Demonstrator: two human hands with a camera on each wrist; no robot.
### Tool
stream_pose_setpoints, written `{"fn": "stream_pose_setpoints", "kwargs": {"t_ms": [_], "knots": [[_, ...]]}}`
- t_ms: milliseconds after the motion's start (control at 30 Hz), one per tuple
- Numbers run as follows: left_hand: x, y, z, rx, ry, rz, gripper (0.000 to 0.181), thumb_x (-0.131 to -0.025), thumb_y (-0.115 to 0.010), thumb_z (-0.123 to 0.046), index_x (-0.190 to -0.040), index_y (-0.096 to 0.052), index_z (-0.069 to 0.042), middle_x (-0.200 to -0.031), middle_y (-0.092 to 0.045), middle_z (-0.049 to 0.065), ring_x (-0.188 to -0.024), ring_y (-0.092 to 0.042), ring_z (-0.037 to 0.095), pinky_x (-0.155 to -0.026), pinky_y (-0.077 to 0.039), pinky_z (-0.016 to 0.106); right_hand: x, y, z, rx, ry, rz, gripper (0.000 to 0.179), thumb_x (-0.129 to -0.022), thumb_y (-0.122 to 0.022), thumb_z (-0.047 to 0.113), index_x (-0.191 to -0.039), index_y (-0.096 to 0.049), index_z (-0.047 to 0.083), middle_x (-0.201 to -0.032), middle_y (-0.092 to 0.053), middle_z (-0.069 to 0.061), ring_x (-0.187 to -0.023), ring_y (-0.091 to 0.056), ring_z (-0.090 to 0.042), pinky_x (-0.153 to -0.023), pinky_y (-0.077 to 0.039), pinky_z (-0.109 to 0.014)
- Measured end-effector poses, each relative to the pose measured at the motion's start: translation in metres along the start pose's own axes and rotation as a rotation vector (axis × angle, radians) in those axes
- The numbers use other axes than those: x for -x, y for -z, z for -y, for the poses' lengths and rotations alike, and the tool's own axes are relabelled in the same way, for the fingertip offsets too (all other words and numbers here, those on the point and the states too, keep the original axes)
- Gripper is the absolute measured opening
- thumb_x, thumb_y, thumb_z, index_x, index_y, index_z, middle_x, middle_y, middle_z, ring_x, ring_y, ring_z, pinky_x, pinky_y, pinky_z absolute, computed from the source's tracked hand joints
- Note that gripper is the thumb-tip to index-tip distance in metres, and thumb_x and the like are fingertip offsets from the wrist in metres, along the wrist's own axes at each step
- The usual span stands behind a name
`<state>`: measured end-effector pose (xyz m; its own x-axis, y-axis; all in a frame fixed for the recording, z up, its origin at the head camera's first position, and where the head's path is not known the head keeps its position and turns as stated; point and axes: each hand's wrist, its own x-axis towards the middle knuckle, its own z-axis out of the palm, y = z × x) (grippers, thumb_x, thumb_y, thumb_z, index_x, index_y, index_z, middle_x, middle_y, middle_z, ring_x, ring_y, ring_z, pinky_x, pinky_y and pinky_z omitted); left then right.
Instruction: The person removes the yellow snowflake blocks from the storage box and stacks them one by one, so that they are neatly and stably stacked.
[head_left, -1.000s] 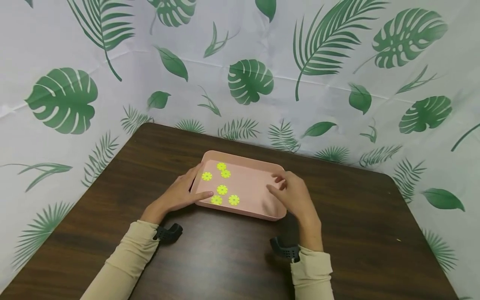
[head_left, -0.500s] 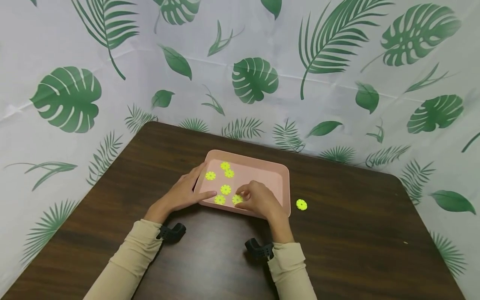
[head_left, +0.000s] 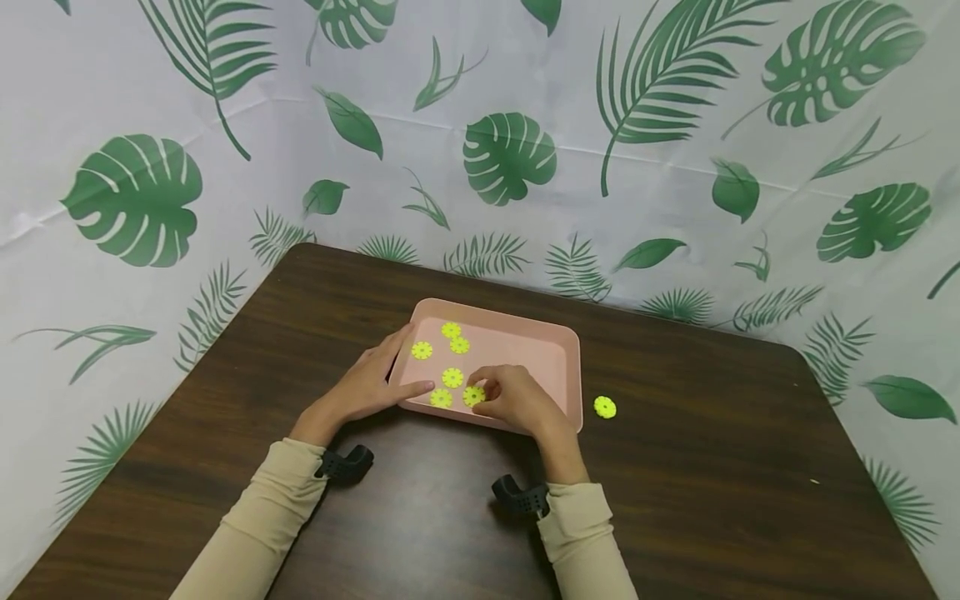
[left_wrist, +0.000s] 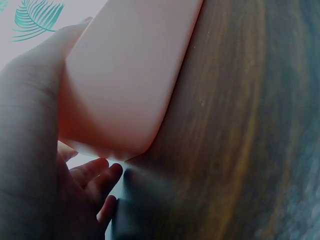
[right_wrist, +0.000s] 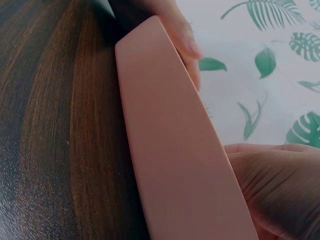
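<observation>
A pink tray (head_left: 517,342) lies on the dark wooden table, with several yellow-green notched plastic discs (head_left: 452,377) spread over its left half. At the tray's left end is my left hand (head_left: 363,382), thumb laid over the front rim and straight fingers along the left side. My right hand (head_left: 521,404) reaches over the front rim and pinches a notched disc (head_left: 473,396) between thumb and forefinger, close to the tray floor. In the right wrist view the tray's outer wall (right_wrist: 170,135) hides the fingertips. Outside the tray, on the right, rests another notched disc (head_left: 604,407).
The brown wooden table (head_left: 697,467) extends around the tray. Behind it hangs a white cloth (head_left: 570,183) printed with green leaves. Black wrist mounts (head_left: 347,464) sit under both forearms. A tiny pale speck (head_left: 814,481) lies at the table's right.
A second ago my right hand was at the tray's right end; it has moved left to a disc near the front. One disc has come into view outside the tray. My left hand stays.
</observation>
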<state>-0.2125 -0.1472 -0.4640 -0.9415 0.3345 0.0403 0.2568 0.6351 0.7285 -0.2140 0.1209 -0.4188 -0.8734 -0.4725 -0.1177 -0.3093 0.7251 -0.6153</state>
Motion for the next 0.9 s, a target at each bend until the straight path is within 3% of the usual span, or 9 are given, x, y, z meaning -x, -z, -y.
{"fn": "stream_pose_setpoints", "kwargs": {"t_ms": [267, 467, 767, 900], "knots": [[-0.002, -0.001, -0.002, -0.006, -0.009, -0.003, 0.107, -0.090, -0.069, -0.060, -0.168, -0.010, -0.016, -0.172, -0.017, 0.012, -0.155, -0.023, 0.036, -0.122, -0.016, 0.061, 0.003, 0.002, -0.004, 0.001, 0.009, -0.017, 0.028, -0.084, -0.086, 0.007, -0.112, -0.079, 0.008, -0.083, -0.065, -0.001, -0.076, -0.058, -0.017, -0.072, -0.055, -0.029], [-0.002, -0.001, -0.003, -0.001, -0.006, -0.002, 0.107, -0.090, -0.069, -0.060, -0.168, -0.010, -0.017, -0.172, -0.017, 0.012, -0.155, -0.023, 0.036, -0.122, -0.016, 0.061, 0.006, 0.006, -0.007, 0.054, 0.007, -0.058, 0.026, -0.085, -0.087, 0.018, -0.107, -0.078, 0.009, -0.081, -0.064, 0.002, -0.076, -0.057, -0.016, -0.072, -0.053, -0.030], [0.000, 0.000, -0.002, 0.005, 0.001, -0.005, 0.108, -0.090, -0.069, -0.060, -0.168, -0.010, -0.015, -0.172, -0.017, 0.013, -0.155, -0.023, 0.037, -0.122, -0.015, 0.061, 0.032, 0.049, -0.029, 0.012, 0.105, -0.315, 0.027, -0.086, -0.085, 0.011, -0.110, -0.076, 0.002, -0.095, -0.070, -0.006, -0.082, -0.062, -0.021, -0.071, -0.053, -0.035], [0.000, 0.000, -0.003, 0.010, 0.010, 0.000, 0.108, -0.090, -0.069, -0.060, -0.168, -0.009, -0.017, -0.172, -0.016, 0.012, -0.155, -0.022, 0.037, -0.122, -0.015, 0.061, 0.053, 0.068, -0.048, -0.004, 0.029, -0.418, 0.031, -0.088, -0.084, 0.010, -0.115, -0.073, -0.001, -0.095, -0.066, -0.011, -0.082, -0.059, -0.024, -0.071, -0.053, -0.034]]}}
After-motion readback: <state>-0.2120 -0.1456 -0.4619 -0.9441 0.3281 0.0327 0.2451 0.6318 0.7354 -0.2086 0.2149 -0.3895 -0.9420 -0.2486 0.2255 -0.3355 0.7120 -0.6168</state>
